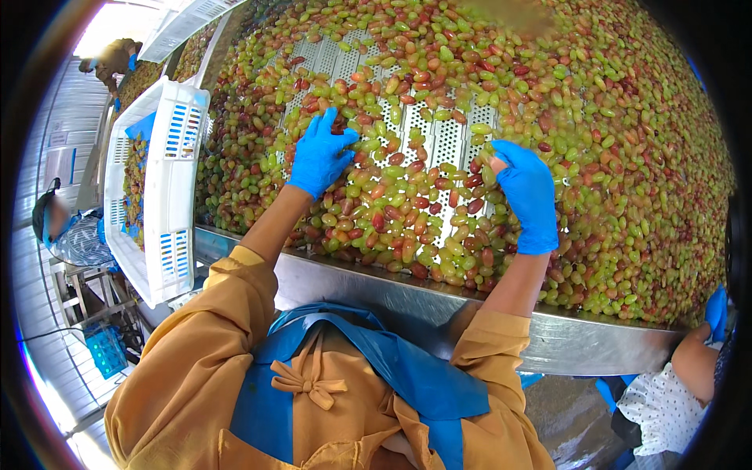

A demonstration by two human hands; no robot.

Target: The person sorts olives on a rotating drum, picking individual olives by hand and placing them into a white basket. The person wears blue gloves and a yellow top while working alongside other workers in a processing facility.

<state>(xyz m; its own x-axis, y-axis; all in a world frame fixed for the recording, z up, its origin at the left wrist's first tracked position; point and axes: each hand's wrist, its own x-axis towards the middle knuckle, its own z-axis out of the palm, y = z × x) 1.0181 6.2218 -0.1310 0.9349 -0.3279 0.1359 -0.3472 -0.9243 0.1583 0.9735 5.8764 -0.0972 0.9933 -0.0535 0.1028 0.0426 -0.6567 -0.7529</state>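
Note:
Red and green grapes [405, 205] lie loose over a perforated conveyor belt [447, 140] with a steel side rail [376, 294]. In a blue glove, my left hand [322, 151] rests among the grapes left of the bared belt, thumb and fingers apart; a dark red grape shows between them, and whether it is held is unclear. My right hand [521, 182], also gloved in blue, is bent over the grapes on the right. A bare fingertip shows at its thumb side beside a greenish grape, and its other fingertips are hidden.
A white plastic crate [170, 200] with grapes and blue material inside stands at the left edge of the belt. Beyond it are a person in a patterned top [85, 238] and another person [114, 61]. At the lower right, a person's arm [693, 358] reaches the rail.

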